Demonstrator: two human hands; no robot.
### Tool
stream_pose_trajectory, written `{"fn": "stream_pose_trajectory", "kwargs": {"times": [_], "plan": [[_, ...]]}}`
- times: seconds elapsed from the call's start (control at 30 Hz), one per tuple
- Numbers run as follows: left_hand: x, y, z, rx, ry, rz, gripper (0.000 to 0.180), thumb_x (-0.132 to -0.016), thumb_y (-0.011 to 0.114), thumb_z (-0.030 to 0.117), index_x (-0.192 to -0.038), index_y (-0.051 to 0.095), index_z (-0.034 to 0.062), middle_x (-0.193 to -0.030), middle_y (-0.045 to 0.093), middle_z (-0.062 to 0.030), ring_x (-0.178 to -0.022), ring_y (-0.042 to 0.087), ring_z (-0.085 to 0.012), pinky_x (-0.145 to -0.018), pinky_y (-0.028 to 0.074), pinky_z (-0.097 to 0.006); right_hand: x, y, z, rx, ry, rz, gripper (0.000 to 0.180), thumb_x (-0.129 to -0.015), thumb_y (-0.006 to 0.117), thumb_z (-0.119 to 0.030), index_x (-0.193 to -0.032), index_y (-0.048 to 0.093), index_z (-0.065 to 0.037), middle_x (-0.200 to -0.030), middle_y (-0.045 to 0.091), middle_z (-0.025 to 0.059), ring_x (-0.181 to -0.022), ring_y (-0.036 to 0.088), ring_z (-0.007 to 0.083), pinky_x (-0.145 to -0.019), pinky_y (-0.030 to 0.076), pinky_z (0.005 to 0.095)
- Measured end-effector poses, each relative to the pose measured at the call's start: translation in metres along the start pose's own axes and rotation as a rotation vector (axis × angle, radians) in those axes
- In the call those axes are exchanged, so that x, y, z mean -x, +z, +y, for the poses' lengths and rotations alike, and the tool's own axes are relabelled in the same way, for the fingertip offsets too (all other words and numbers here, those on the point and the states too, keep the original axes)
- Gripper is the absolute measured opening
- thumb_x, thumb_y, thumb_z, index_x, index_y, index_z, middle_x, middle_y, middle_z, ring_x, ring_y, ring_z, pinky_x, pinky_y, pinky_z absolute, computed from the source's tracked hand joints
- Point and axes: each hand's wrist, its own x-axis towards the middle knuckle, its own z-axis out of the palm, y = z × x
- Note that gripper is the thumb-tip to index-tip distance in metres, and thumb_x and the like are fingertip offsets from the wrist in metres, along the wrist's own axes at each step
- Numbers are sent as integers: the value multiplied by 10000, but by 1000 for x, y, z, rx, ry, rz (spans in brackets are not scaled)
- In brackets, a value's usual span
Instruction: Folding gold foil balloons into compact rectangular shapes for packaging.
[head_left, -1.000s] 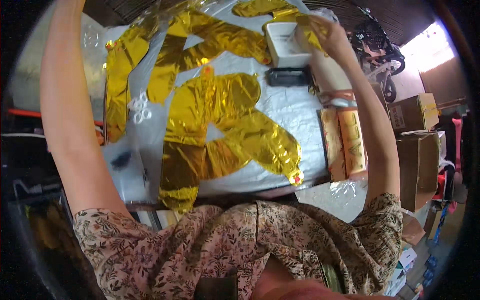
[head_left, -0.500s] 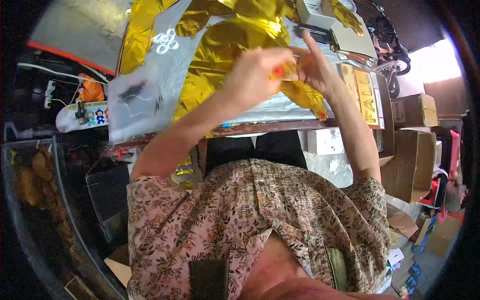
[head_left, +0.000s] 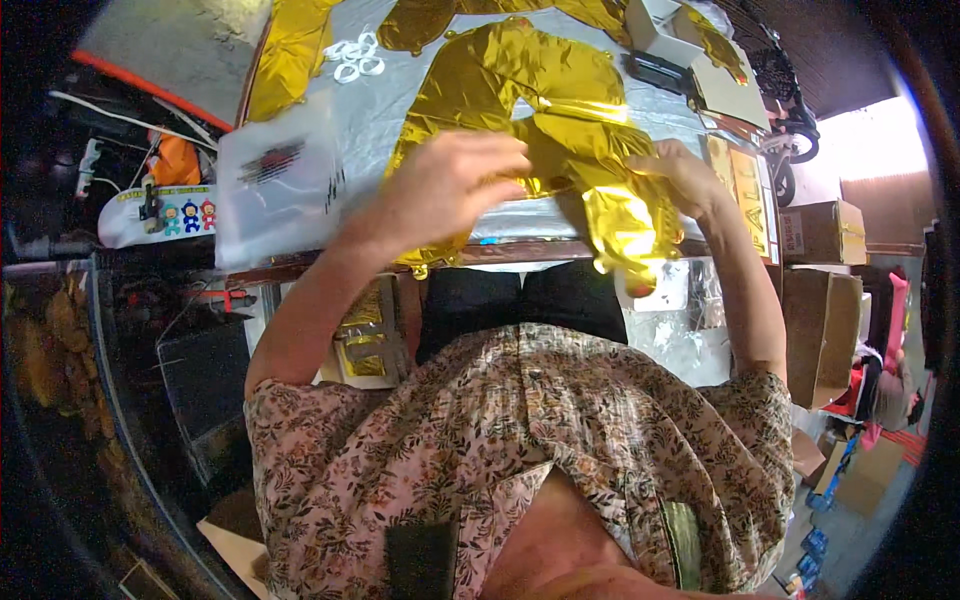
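A flat, uninflated gold foil balloon, shaped like a letter with two legs, lies across the silvery table top. Its right leg is creased and bright with glare, and the end hangs over the front edge. My right hand has thumb and fingers closed on the foil at that leg's outer side. Over the left leg, my left hand points its loosely bent fingers to the right, with nothing visible in them. Whether it touches the foil is unclear.
White rings lie at the far left, above a clear plastic bag. More gold foil covers the back and left edge. A black device and an open white box stand back right. Cardboard boxes stack at right.
My hands have moved apart from where they met over the foil. The balloon's right leg has swung nearer and now overhangs the table's front edge. A red spot beside my left hand no longer shows.
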Motion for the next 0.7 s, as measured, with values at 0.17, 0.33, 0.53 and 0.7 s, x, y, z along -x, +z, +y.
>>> {"fn": "stream_pose_trajectory", "kwargs": {"times": [0.17,0.33,0.53,0.7], "plan": [[-10,-5,-67,-97,-58,101,220,-944,706,140,-1120,732,10,-1189,735,-162,-1077,705,-366,-937,565,-413,-8,-1,-13,23,-13,-51,277,-821,873,-113,-666,648,-73,-607,633,29,-449,527,113,-429,406,265],[-30,6,-101,-192,-91,87,232,-944,697,147,-1135,733,22,-1201,731,-158,-1078,697,-363,-940,557,-428,-3,-2,-38,64,70,-13,356,-789,895,-86,-744,543,-113,-691,607,-3,-564,568,105,-513,453,264],[-44,23,-124,-361,-88,91,283,-941,695,180,-1201,720,70,-1289,689,-111,-1200,617,-317,-1011,487,-443,-2,-14,-29,57,124,18,249,-810,876,-106,-806,629,-77,-730,665,6,-580,595,105,-535,482,261],[-44,25,-128,-365,-98,111,312,-931,709,193,-1224,712,87,-1323,666,-81,-1248,582,-292,-1024,453,-441,-1,-17,-33,97,97,-131,172,-850,834,-141,-793,718,-28,-685,680,16,-530,596,95,-498,463,255]]}}
